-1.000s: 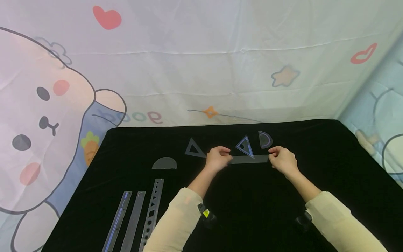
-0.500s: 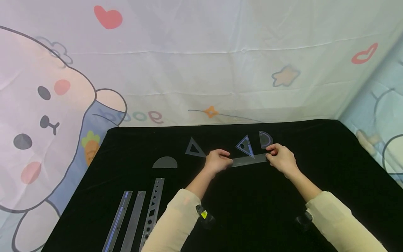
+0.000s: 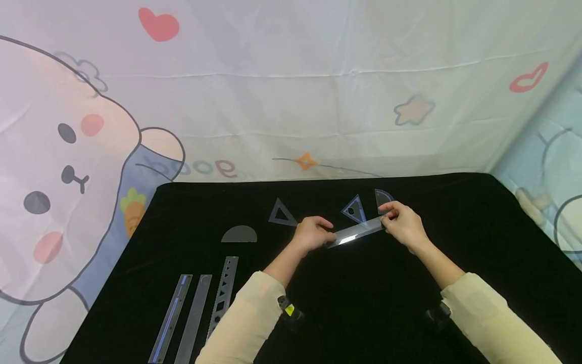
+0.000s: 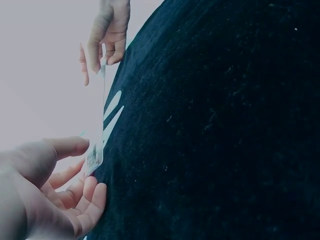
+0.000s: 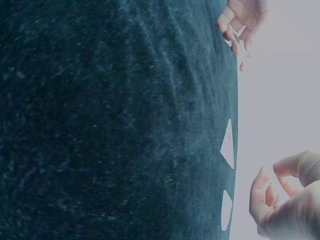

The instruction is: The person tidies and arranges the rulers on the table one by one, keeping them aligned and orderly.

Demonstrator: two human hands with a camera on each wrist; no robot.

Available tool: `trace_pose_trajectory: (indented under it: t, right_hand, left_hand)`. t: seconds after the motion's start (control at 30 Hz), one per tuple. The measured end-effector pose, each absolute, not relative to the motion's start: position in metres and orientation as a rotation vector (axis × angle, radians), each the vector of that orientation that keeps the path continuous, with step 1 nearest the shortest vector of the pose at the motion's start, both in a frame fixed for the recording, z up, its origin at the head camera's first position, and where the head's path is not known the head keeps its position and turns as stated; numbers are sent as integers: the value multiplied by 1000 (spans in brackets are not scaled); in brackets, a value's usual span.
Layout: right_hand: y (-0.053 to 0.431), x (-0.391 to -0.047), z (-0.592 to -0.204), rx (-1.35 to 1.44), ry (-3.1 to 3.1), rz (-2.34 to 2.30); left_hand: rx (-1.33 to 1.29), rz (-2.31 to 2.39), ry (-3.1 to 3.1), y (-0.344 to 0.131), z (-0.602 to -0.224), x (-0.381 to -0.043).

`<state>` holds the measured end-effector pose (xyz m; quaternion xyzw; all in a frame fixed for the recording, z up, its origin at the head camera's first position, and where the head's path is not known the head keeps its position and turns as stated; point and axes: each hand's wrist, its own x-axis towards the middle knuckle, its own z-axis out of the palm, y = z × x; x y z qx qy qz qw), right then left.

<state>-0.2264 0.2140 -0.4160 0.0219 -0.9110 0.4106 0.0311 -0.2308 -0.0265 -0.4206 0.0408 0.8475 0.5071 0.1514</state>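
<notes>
A clear straight ruler (image 3: pixel 356 233) is held by both hands above the black cloth, tilted with its right end higher in the head view. My left hand (image 3: pixel 312 233) pinches its left end between thumb and fingers; the left wrist view shows small print on that end of the ruler (image 4: pixel 93 155). At the opposite end, my right hand (image 3: pixel 403 226) pinches it with thumb and fingertips. A blue-edged set square (image 3: pixel 361 213) lies just behind the ruler. Beside it a blue-lined protractor (image 3: pixel 383 196) is partly hidden by my right hand.
Left of the hands lie a plain set square (image 3: pixel 283 221) and a semicircular protractor (image 3: pixel 239 234). Nearer are a blue-striped ruler (image 3: pixel 170 318), a plain ruler (image 3: pixel 194 318) and a stencil ruler (image 3: pixel 226 283), partly under the left sleeve. A printed curtain (image 3: pixel 300 101) hangs behind.
The ruler has gone from nearly level to slanting, its right end raised by my right hand and its left end lowered. A bright reflection now shows on it.
</notes>
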Motion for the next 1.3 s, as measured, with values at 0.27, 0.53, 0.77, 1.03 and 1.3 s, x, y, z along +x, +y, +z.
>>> trace_pose_trajectory:
  t: [0.27,0.53,0.77,1.03,1.3]
  right_hand:
    - [209,-229,-409,84,-2794,1319]
    - [202,-230,-405,105,-2788,1336]
    - [196,-230,-402,99,-2776,1338]
    - [189,-234,-404,69,-2737,1395]
    - [180,-234,-400,45,-2691,1508]
  left_hand:
    - [267,1338,2389,-30,-419,-228]
    - [296,1335,2342,-32,-419,-225]
    - [268,1381,2245,-35,-414,-220]
    - [269,1466,2123,-38,-417,-219]
    - [321,1515,2003,-45,-416,-215]
